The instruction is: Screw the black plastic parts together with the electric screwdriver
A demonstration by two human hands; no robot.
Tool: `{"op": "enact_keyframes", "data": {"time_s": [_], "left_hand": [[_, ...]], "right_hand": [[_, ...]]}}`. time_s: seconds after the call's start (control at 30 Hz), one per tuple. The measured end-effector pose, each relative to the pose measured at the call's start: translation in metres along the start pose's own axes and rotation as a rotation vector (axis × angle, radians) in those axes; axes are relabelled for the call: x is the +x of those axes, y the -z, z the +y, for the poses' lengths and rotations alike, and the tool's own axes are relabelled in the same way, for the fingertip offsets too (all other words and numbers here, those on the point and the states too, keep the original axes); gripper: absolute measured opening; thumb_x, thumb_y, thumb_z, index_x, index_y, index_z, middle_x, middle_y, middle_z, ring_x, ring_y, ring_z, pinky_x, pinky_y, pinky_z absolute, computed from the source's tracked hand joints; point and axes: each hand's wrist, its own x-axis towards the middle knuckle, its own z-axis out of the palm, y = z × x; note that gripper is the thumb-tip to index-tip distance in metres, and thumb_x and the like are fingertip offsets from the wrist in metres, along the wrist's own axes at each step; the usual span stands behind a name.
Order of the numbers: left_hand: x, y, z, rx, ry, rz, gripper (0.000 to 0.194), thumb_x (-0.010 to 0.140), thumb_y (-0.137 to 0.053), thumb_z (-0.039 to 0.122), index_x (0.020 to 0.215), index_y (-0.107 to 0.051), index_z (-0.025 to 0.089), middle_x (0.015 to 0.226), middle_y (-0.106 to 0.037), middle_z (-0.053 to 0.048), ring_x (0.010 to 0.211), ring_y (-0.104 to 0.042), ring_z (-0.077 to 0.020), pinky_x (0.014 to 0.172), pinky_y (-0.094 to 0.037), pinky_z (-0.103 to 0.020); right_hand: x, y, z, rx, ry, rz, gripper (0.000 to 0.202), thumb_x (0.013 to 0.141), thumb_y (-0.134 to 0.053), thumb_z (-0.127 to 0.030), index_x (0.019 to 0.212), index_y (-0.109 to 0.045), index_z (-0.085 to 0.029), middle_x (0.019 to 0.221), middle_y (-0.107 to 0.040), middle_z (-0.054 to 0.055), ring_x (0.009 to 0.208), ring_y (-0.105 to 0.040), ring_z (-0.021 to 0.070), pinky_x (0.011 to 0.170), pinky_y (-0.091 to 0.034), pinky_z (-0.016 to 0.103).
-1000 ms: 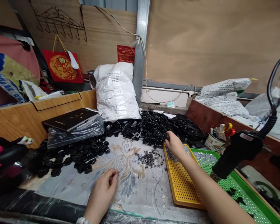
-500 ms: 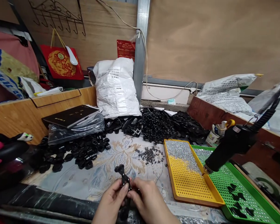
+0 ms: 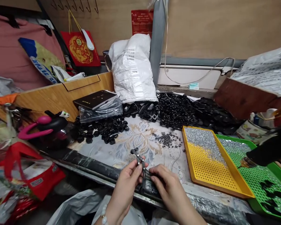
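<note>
My left hand (image 3: pixel 128 178) grips a black jointed linkage (image 3: pixel 136 153) with silver screw heads along it, pinched between thumb and fingers over the table's front edge. Its rounded top end sticks up above the fingers, and its lower end hangs below them. My right hand (image 3: pixel 169 182) is closed at the linkage's right side, thumb and forefinger pinching what looks like a dark arm of it; the fingers partly hide that spot. Past the hands lies a scatter of small dark metal bits (image 3: pixel 168 139) on the patterned tablecloth (image 3: pixel 140 134).
On the right sit a yellow tray (image 3: pixel 204 168) of silver screws and a green tray (image 3: pixel 255 179) with black pieces. A black electric screwdriver (image 3: pixel 269 150) hangs over the green one. Black parts (image 3: pixel 178 109) are heaped behind, before a white sack (image 3: pixel 134 72). A red bag (image 3: pixel 37 175) hangs left.
The view has swung left and downward, so the table front and red bag now show. Both hands still hold the linkage, whose lower end is more visible; my right fingers sit farther from its middle.
</note>
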Motion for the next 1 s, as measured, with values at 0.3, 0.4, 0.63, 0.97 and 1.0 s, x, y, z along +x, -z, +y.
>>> {"op": "enact_keyframes", "data": {"time_s": [0.3,0.4,0.63,0.97,1.0], "left_hand": [[-0.008,-0.002,0.003,0.150,-0.004,-0.046,0.037,0.076,-0.058,0.036,0.106,-0.056,0.014,0.081,-0.056,-0.004,0.066,-0.043,-0.0078,0.063,-0.036,-0.018],[-0.014,-0.001,0.007,0.175,0.018,-0.130,0.038,0.078,-0.055,0.035,0.108,-0.053,0.013,0.077,-0.057,-0.004,0.071,-0.048,-0.0101,0.070,-0.038,-0.021],[-0.020,0.019,0.026,0.001,0.066,-0.084,0.031,0.083,-0.046,0.033,0.108,-0.050,0.016,0.084,-0.054,-0.004,0.073,-0.051,-0.0119,0.070,-0.040,-0.025],[-0.020,0.010,0.021,-0.356,0.068,0.112,0.037,0.085,-0.041,0.044,0.110,-0.048,0.018,0.097,-0.053,-0.006,0.082,-0.050,-0.0133,0.064,-0.043,-0.022],[-0.021,0.006,0.019,-0.408,0.091,0.125,0.035,0.084,-0.042,0.044,0.106,-0.050,0.018,0.094,-0.053,-0.005,0.078,-0.050,-0.0124,0.062,-0.042,-0.021]], "right_hand": [[0.000,0.006,-0.004,0.053,0.147,0.130,0.012,0.087,-0.044,-0.014,0.091,-0.054,-0.019,0.086,-0.054,-0.002,0.081,-0.051,0.0030,0.072,-0.039,0.011],[0.000,0.009,-0.003,0.084,0.085,0.122,0.011,0.087,-0.044,-0.017,0.089,-0.055,-0.018,0.085,-0.054,-0.001,0.081,-0.052,0.0036,0.072,-0.039,0.011],[-0.004,0.027,0.003,0.105,-0.036,0.063,0.014,0.088,-0.045,-0.025,0.088,-0.057,-0.018,0.087,-0.054,0.000,0.082,-0.052,0.0042,0.073,-0.039,0.010],[-0.002,0.014,-0.004,-0.043,0.177,0.222,0.011,0.086,-0.045,-0.013,0.091,-0.054,-0.017,0.089,-0.053,0.001,0.084,-0.052,0.0050,0.073,-0.042,0.012],[-0.002,0.011,-0.006,-0.089,0.239,0.269,0.013,0.085,-0.044,-0.009,0.091,-0.053,-0.016,0.090,-0.052,0.003,0.086,-0.052,0.0055,0.075,-0.042,0.012]]}}
